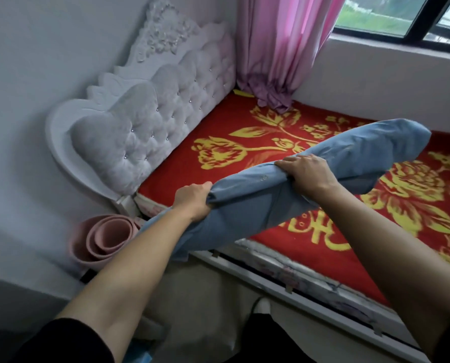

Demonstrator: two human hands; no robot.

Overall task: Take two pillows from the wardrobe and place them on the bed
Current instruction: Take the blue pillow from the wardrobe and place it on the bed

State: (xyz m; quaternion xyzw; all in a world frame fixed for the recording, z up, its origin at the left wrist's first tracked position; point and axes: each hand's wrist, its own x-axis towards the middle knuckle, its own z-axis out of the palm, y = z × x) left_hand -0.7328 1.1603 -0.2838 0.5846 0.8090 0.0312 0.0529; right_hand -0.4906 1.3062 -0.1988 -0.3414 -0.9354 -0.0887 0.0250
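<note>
Both hands are gripping one blue pillow (284, 184) and holding it out over the bed (244, 119). The left hand (193, 201) is clenching the near end, its fingers closed into a fist around bunched cloth. The right hand (309, 174) is pressing down over the middle, fingers curled across the top edge and thumb side tucked under. The pillow is hanging in the air, slanting from the near bed edge up toward the far right, its far end pointing toward the window (402, 17). It is not touching the red flowered blanket (336, 231) that is covering the mattress; it is hovering above it, with loose cloth sagging below the left fist past the bed's side rail.

Judging by this, the step in hand is setting a pillow down on the bed. Only one pillow is showing; the blanket is bare of any other, so this is probably the first of the two, though part of the bed is lying outside the view. The wardrobe is not showing either.

The next move is calling for swinging the pillow toward the white padded headboard (145, 121), lowering it flat onto the blanket and then loosening both grips. A pink curtain (278, 48) is trailing onto the far corner of the bed, and a pink rolled mat (106, 239) is leaning beside the headboard; both are lying well clear of the likely landing spot.
</note>
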